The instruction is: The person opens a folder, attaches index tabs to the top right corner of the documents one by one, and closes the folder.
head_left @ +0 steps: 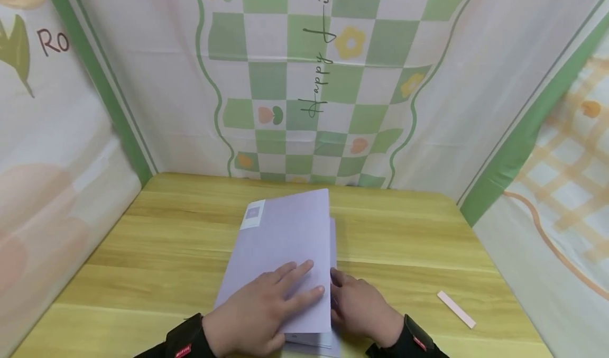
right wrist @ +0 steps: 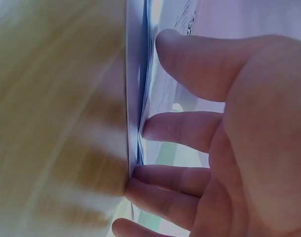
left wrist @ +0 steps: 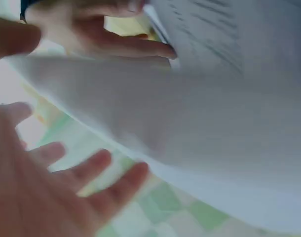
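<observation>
A pale lavender booklet (head_left: 285,236) lies on the wooden table (head_left: 166,241), its cover slightly raised along the right edge. My left hand (head_left: 266,305) rests flat on the cover near its front right corner, fingers straight. My right hand (head_left: 357,305) is at the booklet's right edge, fingertips tucked in at the pages. In the right wrist view the right hand (right wrist: 229,148) has spread, fairly straight fingers touching the stacked page edges (right wrist: 135,98). Seen from the left wrist, the left hand (left wrist: 52,187) lies flat with fingers apart beside the lifted cover (left wrist: 200,133).
A small pink strip (head_left: 455,309) lies on the table to the right of my right hand. Printed cloth walls (head_left: 304,83) with green checks close in the table at the back and on both sides.
</observation>
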{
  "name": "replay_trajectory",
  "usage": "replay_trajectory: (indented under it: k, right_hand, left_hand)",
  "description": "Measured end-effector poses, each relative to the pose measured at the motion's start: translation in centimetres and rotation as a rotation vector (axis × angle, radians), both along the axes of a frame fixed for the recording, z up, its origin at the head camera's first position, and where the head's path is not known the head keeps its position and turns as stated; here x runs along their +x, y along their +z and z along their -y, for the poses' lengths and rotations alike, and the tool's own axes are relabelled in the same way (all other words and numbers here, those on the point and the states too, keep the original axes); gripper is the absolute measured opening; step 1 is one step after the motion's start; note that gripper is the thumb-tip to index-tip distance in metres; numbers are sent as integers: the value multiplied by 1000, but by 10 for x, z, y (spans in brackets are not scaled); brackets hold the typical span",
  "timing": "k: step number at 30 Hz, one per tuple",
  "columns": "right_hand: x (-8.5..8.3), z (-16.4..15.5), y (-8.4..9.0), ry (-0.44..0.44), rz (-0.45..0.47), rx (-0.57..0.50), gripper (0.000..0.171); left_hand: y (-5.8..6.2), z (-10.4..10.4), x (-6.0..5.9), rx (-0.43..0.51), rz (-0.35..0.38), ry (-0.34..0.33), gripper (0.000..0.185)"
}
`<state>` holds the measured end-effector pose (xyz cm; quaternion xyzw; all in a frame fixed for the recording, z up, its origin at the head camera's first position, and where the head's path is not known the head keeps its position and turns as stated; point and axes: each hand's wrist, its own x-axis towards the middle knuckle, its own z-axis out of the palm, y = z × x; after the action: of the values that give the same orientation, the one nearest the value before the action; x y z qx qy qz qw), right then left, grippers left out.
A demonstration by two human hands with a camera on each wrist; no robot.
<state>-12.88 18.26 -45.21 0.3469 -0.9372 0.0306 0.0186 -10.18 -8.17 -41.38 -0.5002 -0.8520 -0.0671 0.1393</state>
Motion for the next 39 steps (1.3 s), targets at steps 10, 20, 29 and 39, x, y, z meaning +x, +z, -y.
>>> replay_trajectory:
  k: [10,20,29,39]
  right_hand:
    - [1,3,0,-36,10,14,33]
    - [3,4,6,-45,35,29,42]
    - [4,6,5,-79,29,47,19]
    - [4,8,7,-59,-5,48,17]
  left_hand:
    - [22,-25,4,-311,-9,-125,75]
    - [60,-37,1,-445,-24,-155,46]
    - [70,-52,-48,-354,-110,-272,34]
    - [62,-46,-73,-285,-235,-341,28]
